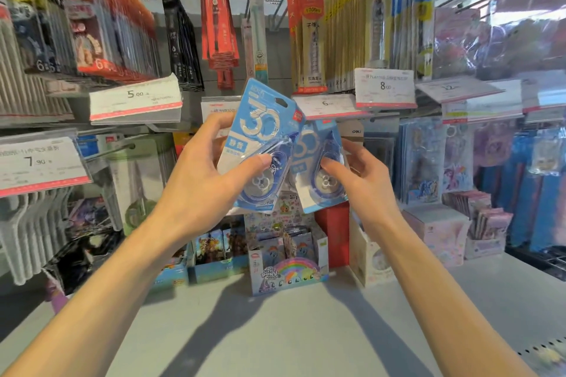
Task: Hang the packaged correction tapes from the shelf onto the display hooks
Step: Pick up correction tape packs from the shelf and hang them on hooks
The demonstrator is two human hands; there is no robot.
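A: Correction tapes, two of them, both in our hands at the centre of the frame. Our left hand (pixel 202 174) grips the nearer pack (pixel 260 144), thumb pressed on the clear blister and fingers curled round the card's left edge. Our right hand (pixel 361 180) pinches the second pack (pixel 318 168), thumb on its blister, fingers behind the right edge.

B: Which way do they lie from the grips?

A: Both stand above our thumbs. The left pack's long axis runs up and tilts right, so its hang hole (pixel 280 101) sits at the top, well clear of the grip. The second pack tucks behind the first; we cannot see its hole.

B: And the hook?

A: We judge it lies behind the packs, near the centre price label (pixel 214 109), but the cards hide it. A bare hook (pixel 107 151) shows at middle left, beside the 7.90 tag (pixel 39 162).

B: Which hand goes first?

A: Probably the left: its hole is exposed and uppermost. The shelf (pixel 275 330) lies at the bottom of the frame.
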